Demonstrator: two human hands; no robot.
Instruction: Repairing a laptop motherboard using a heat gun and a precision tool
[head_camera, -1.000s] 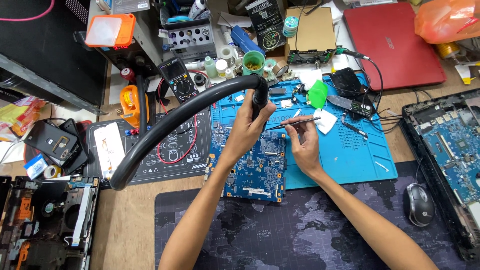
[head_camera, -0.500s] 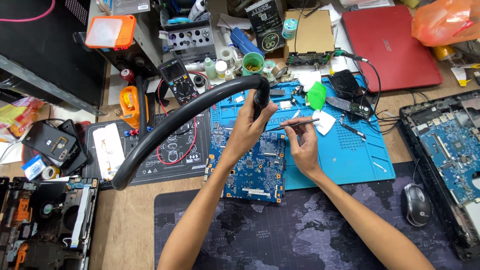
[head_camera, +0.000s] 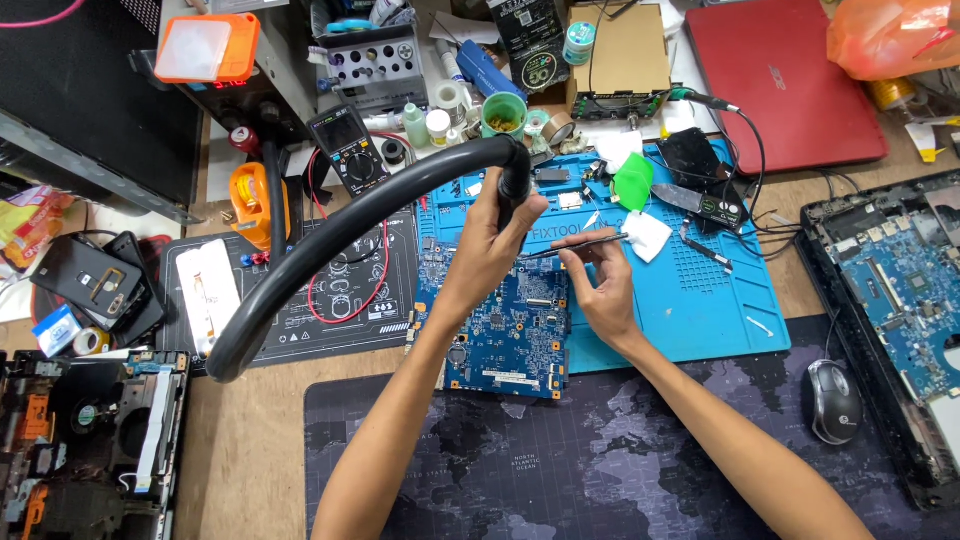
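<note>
Blue laptop motherboard (head_camera: 505, 325), the rectangular circuit board crowded with chips, lies flat half on the blue silicone repair mat (head_camera: 700, 310) and half over the edge toward the dark world-map desk mat (head_camera: 600, 470), right below both hands. Left hand (head_camera: 495, 235) is clenched around the black handle at the tip of the thick black flexible hose (head_camera: 330, 240), nozzle pointing down at the top edge of the board, just under the fist. Right hand (head_camera: 600, 285) is pinching a pair of thin metal tweezers (head_camera: 575, 245), tips aimed left toward the spot under the nozzle; can't tell if there's anything between the tips, too small to see. My worry from here: if that nozzle blows hot air, holding it that close to one spot could cook neighbouring chips or lift a pad, and the right fingers sit pretty near the stream. A nudge with the tweezers could also slide tiny parts out of place. The board looks unclamped, so pressing sideways might shift it. And that heavy hose arcs off to the left of the grip over the black printed work mat (head_camera: 290, 300) and the black multimeter (head_camera: 345, 145), so its drag could tug the handle off target.
</note>
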